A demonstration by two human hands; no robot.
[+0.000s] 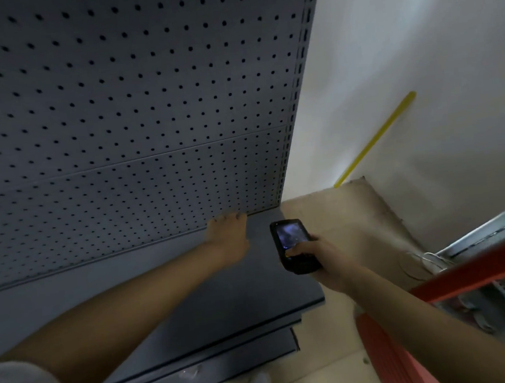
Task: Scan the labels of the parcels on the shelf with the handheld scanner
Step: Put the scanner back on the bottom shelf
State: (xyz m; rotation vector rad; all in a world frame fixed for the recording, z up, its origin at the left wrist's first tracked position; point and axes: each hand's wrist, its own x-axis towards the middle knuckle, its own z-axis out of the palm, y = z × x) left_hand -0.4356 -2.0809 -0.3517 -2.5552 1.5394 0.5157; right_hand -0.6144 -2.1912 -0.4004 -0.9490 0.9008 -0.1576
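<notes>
Your right hand (pixel 321 254) grips the black handheld scanner with its lit screen (pixel 294 245), fingers wrapped under the body and thumb lying on its face below the display; it hangs over the right end of the grey metal shelf (pixel 194 303). Your left hand (pixel 229 237) reaches to the back of that shelf, fingers stretched out and relaxed, tips touching where the deck meets the grey perforated back panel (pixel 134 110). It holds nothing. Right of the shelving stand a white wall (pixel 416 54) with a yellow strip (pixel 375 139) and an orange rack beam (pixel 480 266).
</notes>
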